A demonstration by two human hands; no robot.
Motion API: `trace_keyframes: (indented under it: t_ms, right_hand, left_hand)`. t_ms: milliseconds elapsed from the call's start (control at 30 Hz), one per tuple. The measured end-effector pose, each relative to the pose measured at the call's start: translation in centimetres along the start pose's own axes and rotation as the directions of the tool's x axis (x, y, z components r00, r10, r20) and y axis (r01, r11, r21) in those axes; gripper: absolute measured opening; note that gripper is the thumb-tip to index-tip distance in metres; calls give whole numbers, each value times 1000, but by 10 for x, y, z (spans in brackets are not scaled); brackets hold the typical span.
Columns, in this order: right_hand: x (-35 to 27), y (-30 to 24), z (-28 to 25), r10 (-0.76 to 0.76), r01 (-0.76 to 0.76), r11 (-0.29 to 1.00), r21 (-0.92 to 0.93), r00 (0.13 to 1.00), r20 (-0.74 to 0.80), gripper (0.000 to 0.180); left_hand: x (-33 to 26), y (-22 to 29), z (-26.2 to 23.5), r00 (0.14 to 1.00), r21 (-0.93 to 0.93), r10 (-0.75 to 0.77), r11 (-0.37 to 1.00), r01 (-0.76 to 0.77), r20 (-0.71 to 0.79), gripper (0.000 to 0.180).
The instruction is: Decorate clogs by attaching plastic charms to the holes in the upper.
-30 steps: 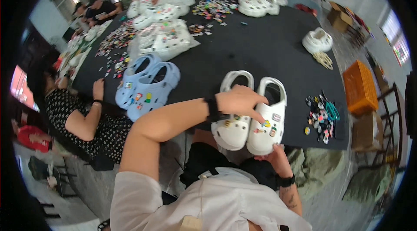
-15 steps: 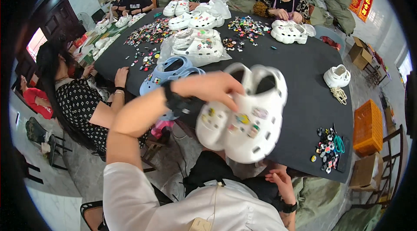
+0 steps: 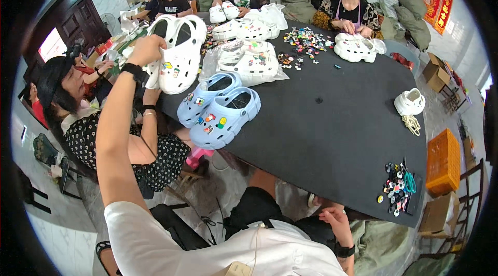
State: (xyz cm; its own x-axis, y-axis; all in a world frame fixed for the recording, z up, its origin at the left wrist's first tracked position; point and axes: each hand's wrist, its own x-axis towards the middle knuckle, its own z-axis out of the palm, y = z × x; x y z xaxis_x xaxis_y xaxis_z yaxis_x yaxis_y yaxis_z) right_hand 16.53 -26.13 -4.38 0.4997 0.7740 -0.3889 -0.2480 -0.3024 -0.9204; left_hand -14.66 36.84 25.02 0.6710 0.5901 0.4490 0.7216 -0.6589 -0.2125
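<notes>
Left hand (image 3: 147,50) up high over the table's left side, fingers closed around a pair of white foam clogs with little colourful charms (image 3: 176,53). Just right, two light blue foam clogs (image 3: 220,107) on the black table (image 3: 332,120). Right hand (image 3: 334,221) low by the lap, loosely open, holding nothing.

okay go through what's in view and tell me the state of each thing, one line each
Left hand: raised, gripping the white clog pair.
White clog pair: held up in the air, charms fitted.
Blue clog pair: resting on the black table, charms fitted.
Right hand: low by the lap, empty.
</notes>
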Motion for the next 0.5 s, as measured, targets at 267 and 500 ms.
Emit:
trace_keyframes:
  t_ms: [267, 500]
  right_hand:
    - [-24, -18, 7, -26, 21, 998, -54, 997, -77, 23]
    - [-49, 13, -1, 50, -39, 997, 62, 978, -203, 26]
  left_hand:
    - [7, -14, 130, 974, 204, -194, 965, 167, 119, 15]
    - [-1, -36, 186, 881, -9, -453, 889, 458, 134, 19]
